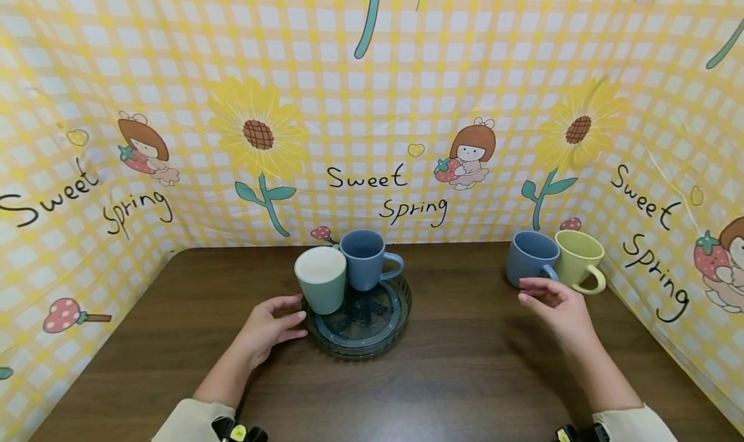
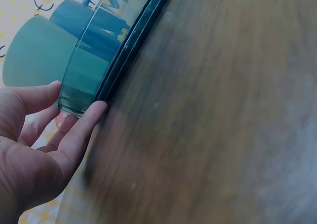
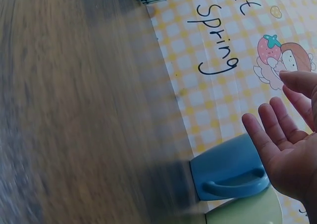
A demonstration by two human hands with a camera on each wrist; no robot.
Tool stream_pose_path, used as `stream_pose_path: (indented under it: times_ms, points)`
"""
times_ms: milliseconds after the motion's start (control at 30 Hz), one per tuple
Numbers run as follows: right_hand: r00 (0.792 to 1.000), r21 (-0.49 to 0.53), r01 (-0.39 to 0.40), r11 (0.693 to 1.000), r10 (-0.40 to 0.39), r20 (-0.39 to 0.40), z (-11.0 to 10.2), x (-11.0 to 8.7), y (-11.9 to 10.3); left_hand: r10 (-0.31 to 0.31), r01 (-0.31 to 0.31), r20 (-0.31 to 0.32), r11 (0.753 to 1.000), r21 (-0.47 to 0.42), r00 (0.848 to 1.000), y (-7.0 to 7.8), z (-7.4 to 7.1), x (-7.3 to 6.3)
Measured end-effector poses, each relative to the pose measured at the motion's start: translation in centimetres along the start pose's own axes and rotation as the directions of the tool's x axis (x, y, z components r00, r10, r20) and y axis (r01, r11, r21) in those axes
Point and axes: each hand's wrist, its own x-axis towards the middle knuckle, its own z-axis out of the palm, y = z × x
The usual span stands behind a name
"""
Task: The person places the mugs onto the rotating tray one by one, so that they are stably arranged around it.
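A round dark-green glass tray with a raised rim carries a green cup and a blue mug. At its left side is my left hand, its spread fingers touching the rim. The left wrist view places this hand with thumb and fingertips at the glass wall. On the right, another blue mug stands beside a yellow-green mug. My right hand hovers just in front of them, fingers loosely bent and holding nothing; the right wrist view also shows the nearby blue mug.
The brown wooden table spreads under everything. A yellow checked cloth with printed flowers and lettering rises behind it and along both sides. The mugs on the right stand close to the back edge.
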Motion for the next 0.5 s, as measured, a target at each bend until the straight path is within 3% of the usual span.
stream_pose_path:
  times_ms: [500]
  points:
    - [0.997, 0.010, 0.009, 1.000, -0.008, -0.077, -1.5, 0.0, -0.2, 0.001, -0.001, -0.023, 1.000, -0.010, 1.000, -0.2, 0.1, 0.2]
